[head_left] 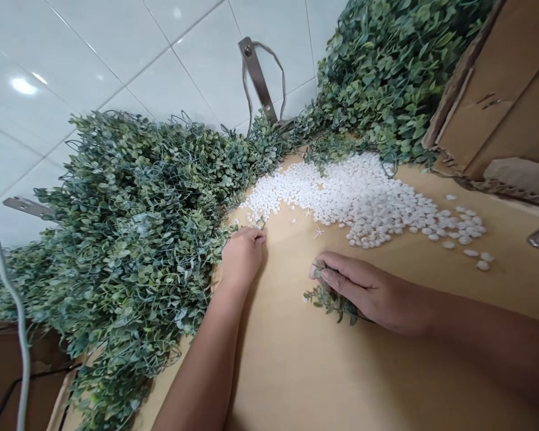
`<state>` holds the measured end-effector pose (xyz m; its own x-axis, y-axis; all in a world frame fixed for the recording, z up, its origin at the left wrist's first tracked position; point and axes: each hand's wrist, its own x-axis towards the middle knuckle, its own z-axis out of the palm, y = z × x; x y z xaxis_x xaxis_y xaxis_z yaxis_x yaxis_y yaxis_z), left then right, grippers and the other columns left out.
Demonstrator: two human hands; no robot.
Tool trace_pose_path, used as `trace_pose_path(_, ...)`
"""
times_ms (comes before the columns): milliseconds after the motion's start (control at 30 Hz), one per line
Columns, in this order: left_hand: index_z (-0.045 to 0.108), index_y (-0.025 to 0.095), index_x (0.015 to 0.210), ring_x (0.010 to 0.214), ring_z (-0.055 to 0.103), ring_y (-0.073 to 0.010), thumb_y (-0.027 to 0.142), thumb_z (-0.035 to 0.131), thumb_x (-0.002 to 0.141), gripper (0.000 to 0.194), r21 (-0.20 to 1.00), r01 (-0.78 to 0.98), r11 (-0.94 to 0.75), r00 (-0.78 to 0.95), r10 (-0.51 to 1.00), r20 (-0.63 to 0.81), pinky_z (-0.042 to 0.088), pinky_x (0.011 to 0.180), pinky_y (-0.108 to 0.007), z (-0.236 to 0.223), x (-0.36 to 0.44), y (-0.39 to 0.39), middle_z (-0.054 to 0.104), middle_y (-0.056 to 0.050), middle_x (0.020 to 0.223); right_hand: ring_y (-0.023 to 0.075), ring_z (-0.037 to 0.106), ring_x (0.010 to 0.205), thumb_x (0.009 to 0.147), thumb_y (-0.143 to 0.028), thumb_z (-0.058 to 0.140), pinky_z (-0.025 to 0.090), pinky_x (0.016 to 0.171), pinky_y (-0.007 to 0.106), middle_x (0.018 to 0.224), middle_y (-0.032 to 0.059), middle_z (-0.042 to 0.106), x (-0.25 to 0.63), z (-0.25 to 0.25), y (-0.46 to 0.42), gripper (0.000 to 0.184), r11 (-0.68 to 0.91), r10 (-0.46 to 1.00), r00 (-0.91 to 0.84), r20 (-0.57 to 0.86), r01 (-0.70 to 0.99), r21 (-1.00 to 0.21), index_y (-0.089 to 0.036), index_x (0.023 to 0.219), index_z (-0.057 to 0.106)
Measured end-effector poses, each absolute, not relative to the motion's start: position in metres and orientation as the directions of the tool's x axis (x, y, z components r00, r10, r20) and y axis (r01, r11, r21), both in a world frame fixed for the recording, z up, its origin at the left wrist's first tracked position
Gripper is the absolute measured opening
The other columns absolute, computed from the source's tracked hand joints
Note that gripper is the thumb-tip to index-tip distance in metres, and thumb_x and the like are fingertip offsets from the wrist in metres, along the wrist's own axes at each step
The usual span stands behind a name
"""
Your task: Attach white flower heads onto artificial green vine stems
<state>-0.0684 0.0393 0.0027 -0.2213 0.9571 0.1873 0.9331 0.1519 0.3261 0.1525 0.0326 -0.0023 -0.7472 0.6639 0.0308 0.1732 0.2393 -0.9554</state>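
Your right hand (372, 290) is closed on a small sprig of green plastic-looking leaves (335, 302), thumb on top and fingers curled under. Sprig is just above or on the tan, smooth-surfaced worktop (287, 371), can't tell which; its leaves spread below your fingers, toward you. Pale spot at those fingertips, too small to tell if it's nail or a white piece.

Your left hand (243, 254) is narrow: fingers curled in, thumb and index together, at the edge of the large heap of green artificial foliage (148, 239). Small green bit just beyond the fingertips. Can't tell if you're pinching anything.

Ahead of both hands: a wide spread of small, round white pieces (363, 200), dense in the middle, thinning to loose singles on the right. Two small white star-shaped pieces (318, 232) lie on the near side of it, between your hands.

Foliage heap runs down your left side and back against the white tiled wall (117, 36). Second green foliage pile (386, 78) sits at the far right, behind the white pieces, next to a brown cardboard box (507, 90).

A flat metal strip with a bolt (257, 78) leans up by the wall, thin cord looped around it. Light grey cable (15, 299) hangs at far left, in front of the foliage.
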Motion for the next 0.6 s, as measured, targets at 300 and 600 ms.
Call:
trace_pose_path(300, 0.069, 0.014, 0.07, 0.05, 0.053, -0.0085, 0.028, 0.078, 0.056, 0.021, 0.975, 0.01, 0.222, -0.16, 0.963, -0.218, 0.04, 0.051, -0.021, 0.017, -0.016, 0.005, 0.064, 0.0, 0.057, 0.0105, 0.039, 0.054, 0.091, -0.037, 0.034, 0.034, 0.051, 0.023, 0.059, -0.0031, 0.041, 0.151, -0.005, 0.038, 0.032, 0.265, 0.692, -0.719, 0.071, 0.161, -0.951, -0.019, 0.065, 0.04)
trace_pose_path(600, 0.073, 0.016, 0.07, 0.052, 0.054, -0.0065, 0.028, 0.082, 0.052, 0.024, 0.927, -0.211, 0.311, -0.094, 0.937, -0.336, 0.041, 0.053, -0.018, 0.002, -0.011, -0.001, 0.065, 0.0, 0.058, 0.0079, 0.035, 0.051, 0.082, -0.022, 0.045, 0.028, 0.047, 0.021, 0.056, -0.0048, 0.039, 0.148, -0.01, 0.037, 0.02, 0.215, 0.73, -0.679, 0.072, 0.128, -0.968, -0.017, 0.064, 0.051)
